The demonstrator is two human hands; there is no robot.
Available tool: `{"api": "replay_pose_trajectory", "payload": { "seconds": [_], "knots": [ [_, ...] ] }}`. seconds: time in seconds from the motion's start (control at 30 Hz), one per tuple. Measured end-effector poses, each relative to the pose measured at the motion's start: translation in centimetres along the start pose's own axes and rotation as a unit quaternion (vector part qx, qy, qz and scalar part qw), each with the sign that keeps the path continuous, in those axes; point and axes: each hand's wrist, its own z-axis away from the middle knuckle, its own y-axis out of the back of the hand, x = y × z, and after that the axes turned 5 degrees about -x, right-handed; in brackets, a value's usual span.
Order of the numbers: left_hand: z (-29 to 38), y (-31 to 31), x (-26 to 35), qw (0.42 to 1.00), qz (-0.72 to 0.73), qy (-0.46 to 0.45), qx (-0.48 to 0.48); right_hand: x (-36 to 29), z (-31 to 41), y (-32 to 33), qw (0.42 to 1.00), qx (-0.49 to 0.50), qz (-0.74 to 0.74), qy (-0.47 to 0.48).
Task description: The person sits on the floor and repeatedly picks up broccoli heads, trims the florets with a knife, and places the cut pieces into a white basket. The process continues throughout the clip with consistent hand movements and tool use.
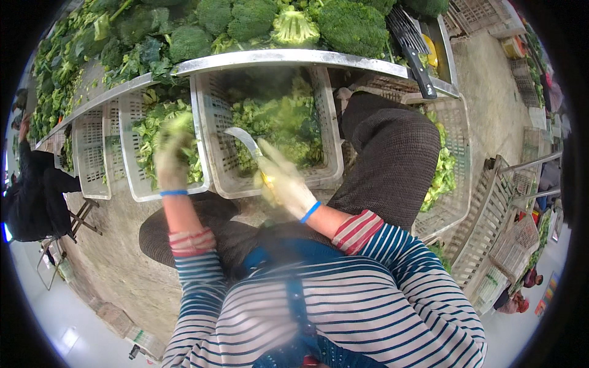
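Note:
My gloved left hand (171,161) is blurred with motion above a white plastic crate (200,138) of broccoli pieces. A pale green broccoli piece (181,123) is held in its fingers. My gloved right hand (283,179) grips a small knife with a curved blade (244,138) and a yellowish handle, the blade pointing up and left. Beneath that blade is a second white crate (332,115) with cut broccoli florets (276,124) in it. Both wrists wear blue bands.
A metal-edged table (285,56) heaped with broccoli heads (352,27) runs across the front. A black-handled knife (419,71) lies over its right edge. Another crate (460,138) with green trimmings stands beyond my right knee. At far left sits another person (39,193) in dark clothes.

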Motion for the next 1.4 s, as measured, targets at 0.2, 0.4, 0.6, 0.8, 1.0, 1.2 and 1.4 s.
{"api": "replay_pose_trajectory", "payload": {
  "seconds": [0.2,0.4,0.6,0.8,1.0,1.2,1.4],
  "knots": [
    [-5.1,-5.5,-2.4,0.831,-0.413,-0.304,0.213,0.9,-0.2,1.8,0.957,0.241,-0.161,-0.002],
    [-8.2,-19.8,-20.4,0.693,-0.587,-0.299,-0.293,0.4,-1.0,3.6,0.902,0.407,-0.144,-0.016],
    [-5.9,-18.9,-25.8,0.667,-0.691,-0.107,-0.256,1.1,-1.9,4.7,0.891,0.427,-0.150,0.040],
    [-1.3,-16.2,-16.0,0.973,-0.206,-0.029,-0.098,0.8,-1.6,4.1,0.920,0.376,-0.097,0.047],
    [3.3,-13.1,-6.7,0.928,0.272,0.126,-0.221,-1.0,-1.5,2.2,0.956,0.279,0.006,0.088],
    [6.7,-11.4,-5.0,0.936,0.218,0.070,-0.267,-2.5,-0.8,1.4,0.975,0.168,0.034,0.140],
    [9.3,-10.9,-2.2,0.949,0.032,-0.118,-0.289,-1.5,-0.9,1.7,0.915,0.202,0.260,0.233]
  ]
}}
